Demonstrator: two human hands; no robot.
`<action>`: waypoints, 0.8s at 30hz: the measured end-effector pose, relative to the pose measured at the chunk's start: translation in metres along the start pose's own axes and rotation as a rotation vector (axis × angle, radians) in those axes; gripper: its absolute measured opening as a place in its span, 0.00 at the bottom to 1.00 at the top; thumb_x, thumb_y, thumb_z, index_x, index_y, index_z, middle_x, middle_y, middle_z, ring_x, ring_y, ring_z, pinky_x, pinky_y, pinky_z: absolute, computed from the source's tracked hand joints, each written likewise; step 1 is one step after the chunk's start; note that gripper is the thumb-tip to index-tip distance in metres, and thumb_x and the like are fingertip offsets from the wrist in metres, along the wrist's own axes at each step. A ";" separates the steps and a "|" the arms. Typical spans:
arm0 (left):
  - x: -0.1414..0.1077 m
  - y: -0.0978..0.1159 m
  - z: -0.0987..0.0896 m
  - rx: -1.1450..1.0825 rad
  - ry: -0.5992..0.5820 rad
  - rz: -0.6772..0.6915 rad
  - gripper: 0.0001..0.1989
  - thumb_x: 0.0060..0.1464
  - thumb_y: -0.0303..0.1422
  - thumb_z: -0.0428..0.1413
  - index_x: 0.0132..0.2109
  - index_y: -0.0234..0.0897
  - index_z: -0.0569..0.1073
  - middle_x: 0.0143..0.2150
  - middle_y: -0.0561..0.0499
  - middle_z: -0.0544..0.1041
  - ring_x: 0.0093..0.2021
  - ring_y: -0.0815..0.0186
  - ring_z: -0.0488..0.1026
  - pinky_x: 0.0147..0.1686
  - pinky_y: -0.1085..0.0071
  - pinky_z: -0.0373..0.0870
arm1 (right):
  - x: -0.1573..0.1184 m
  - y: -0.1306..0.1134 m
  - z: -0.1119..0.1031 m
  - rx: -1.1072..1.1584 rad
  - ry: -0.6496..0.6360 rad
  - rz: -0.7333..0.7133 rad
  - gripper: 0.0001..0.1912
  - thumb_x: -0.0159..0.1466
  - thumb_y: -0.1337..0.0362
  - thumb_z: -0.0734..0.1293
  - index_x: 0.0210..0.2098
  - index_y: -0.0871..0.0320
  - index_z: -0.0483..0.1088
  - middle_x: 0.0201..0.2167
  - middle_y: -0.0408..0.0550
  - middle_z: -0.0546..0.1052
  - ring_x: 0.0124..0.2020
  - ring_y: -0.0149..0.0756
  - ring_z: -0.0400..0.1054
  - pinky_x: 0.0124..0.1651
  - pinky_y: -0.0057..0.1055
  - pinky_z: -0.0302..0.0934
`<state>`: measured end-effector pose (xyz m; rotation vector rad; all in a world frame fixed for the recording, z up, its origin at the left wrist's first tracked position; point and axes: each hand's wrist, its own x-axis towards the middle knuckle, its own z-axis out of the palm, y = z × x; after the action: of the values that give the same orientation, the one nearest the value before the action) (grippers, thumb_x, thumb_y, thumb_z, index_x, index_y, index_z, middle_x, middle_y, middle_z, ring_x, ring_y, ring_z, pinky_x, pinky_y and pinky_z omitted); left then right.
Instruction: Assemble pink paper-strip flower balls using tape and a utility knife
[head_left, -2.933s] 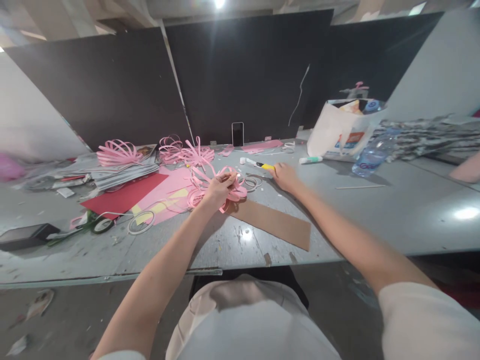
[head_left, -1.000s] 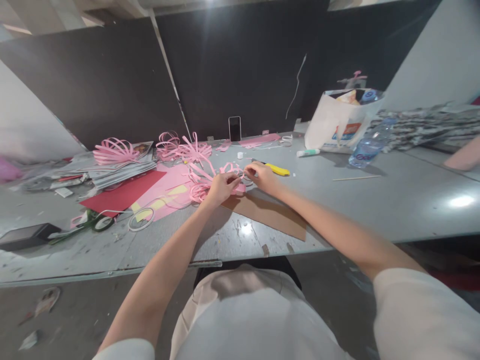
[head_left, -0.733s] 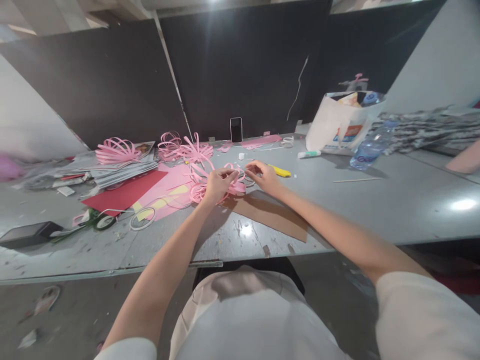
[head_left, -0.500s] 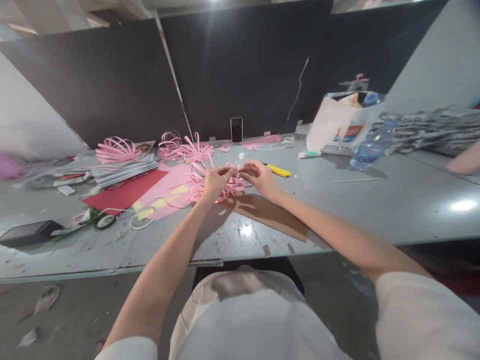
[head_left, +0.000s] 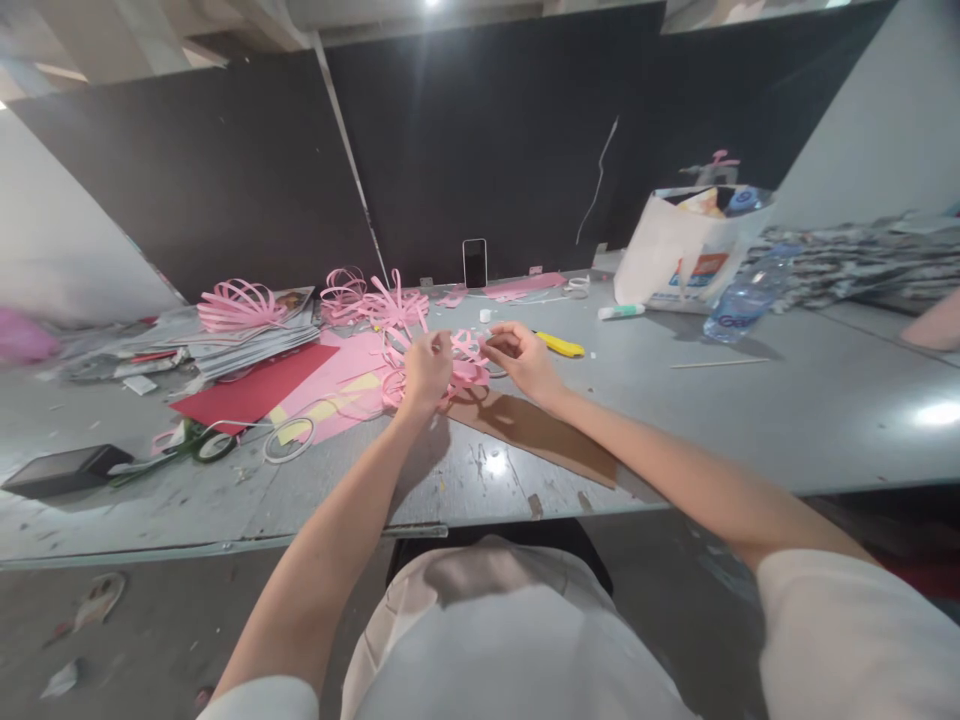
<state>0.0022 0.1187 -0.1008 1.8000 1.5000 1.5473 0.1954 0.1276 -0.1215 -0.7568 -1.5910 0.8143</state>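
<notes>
Pink paper strips (head_left: 470, 374), curled into loops, lie between my hands on the bench. My left hand (head_left: 427, 370) is at their left side with its fingers curled in; what they hold, if anything, is hidden. To the right, my right hand (head_left: 523, 360) has thumb and fingertips drawn together in a pinch at the edge of the loops. Anything in that pinch is too small to name. Under the loops and my right wrist runs a strip of brown cardboard (head_left: 540, 432). A yellow-handled cutter (head_left: 561, 345) lies just beyond my right hand.
Pink loop bundles (head_left: 240, 305) rest on a paper stack (head_left: 251, 345) at left, near a red sheet (head_left: 259, 385) and green-handled scissors (head_left: 202, 440). A phone (head_left: 475, 263) leans at the back. Rightward stand a white bag (head_left: 660, 250), a bottle (head_left: 746, 300) and a glue tube (head_left: 621, 312).
My left hand has drawn back a little to the left, away from my right fingertips, and its fingers have curled upward. My right hand has stayed almost in place.
</notes>
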 end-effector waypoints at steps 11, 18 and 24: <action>0.004 -0.021 -0.006 0.475 0.023 -0.097 0.17 0.63 0.46 0.53 0.38 0.38 0.78 0.44 0.30 0.82 0.61 0.34 0.69 0.63 0.37 0.50 | 0.003 -0.004 -0.010 -0.022 0.099 -0.023 0.28 0.61 0.43 0.75 0.51 0.52 0.68 0.39 0.48 0.80 0.40 0.41 0.75 0.43 0.38 0.70; 0.009 -0.025 -0.007 0.444 -0.161 -0.240 0.19 0.61 0.49 0.54 0.35 0.39 0.77 0.32 0.34 0.81 0.49 0.37 0.77 0.61 0.39 0.54 | 0.005 -0.005 -0.013 -0.034 0.131 -0.034 0.27 0.61 0.42 0.75 0.50 0.51 0.68 0.40 0.49 0.80 0.41 0.41 0.75 0.43 0.38 0.70; -0.004 -0.009 0.002 0.265 -0.254 -0.024 0.12 0.60 0.43 0.57 0.38 0.41 0.80 0.31 0.42 0.81 0.44 0.46 0.78 0.57 0.53 0.63 | 0.006 -0.007 -0.013 -0.014 0.152 -0.055 0.26 0.62 0.44 0.75 0.50 0.51 0.67 0.38 0.47 0.78 0.38 0.40 0.75 0.41 0.38 0.70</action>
<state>-0.0004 0.1197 -0.1108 2.0241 1.6522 1.0982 0.2071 0.1299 -0.1110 -0.7635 -1.4761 0.6903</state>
